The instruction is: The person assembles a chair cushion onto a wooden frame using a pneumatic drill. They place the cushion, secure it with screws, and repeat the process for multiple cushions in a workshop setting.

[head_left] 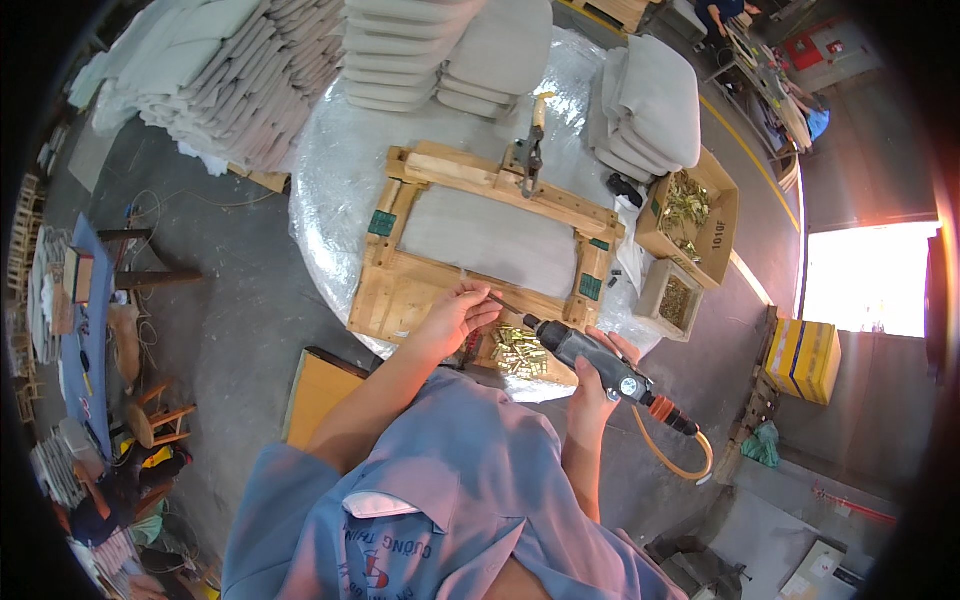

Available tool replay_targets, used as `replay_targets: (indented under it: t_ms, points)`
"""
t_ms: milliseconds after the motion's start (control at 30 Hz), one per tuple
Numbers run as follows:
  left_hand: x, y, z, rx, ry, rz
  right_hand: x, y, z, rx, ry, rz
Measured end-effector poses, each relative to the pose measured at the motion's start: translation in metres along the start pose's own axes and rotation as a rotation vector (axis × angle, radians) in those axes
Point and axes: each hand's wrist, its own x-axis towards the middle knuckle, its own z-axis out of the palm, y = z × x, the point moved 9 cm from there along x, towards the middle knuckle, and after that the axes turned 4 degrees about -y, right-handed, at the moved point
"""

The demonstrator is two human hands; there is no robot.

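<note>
My right hand (597, 378) is wrapped round a black air screwdriver (580, 352) with an orange hose at its back end. The tool's long thin bit (508, 304) points left, toward my left hand (463, 312). There my fingers are pinched together by the bit's tip; what they hold is too small to make out. Just beyond my hands lies a wooden jig (400, 285) framing a grey padded panel (490, 240). A toggle clamp (533, 160) with a yellow handle stands on its far rail. Small brass-coloured fittings (522, 352) are heaped under the bit, at the jig's near edge.
Stacked grey panels (650, 105) stand on the plastic-wrapped round table (335, 215), with more piled (215, 85) at far left. At right are a cardboard box (715, 225) and a smaller box (668, 298) of metal parts. The orange hose (665, 465) loops at right. Other people work farther off.
</note>
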Motion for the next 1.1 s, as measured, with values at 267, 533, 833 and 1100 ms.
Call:
replay_targets:
  t_ms: [267,533,833,1100]
  points:
    - [0.015,-0.040,-0.006,-0.046,0.105,-0.137,0.057,0.013,-0.023,-0.237,0.088,-0.124]
    - [0.056,0.047,-0.058,0.118,0.242,0.094,0.132,0.024,-0.053,-0.322,0.191,-0.224]
    - [0.073,0.068,-0.071,0.242,0.414,0.078,0.157,0.036,-0.052,-0.420,0.150,-0.251]
    - [0.074,0.074,-0.068,0.258,0.417,0.100,0.158,0.027,-0.044,-0.441,0.158,-0.208]
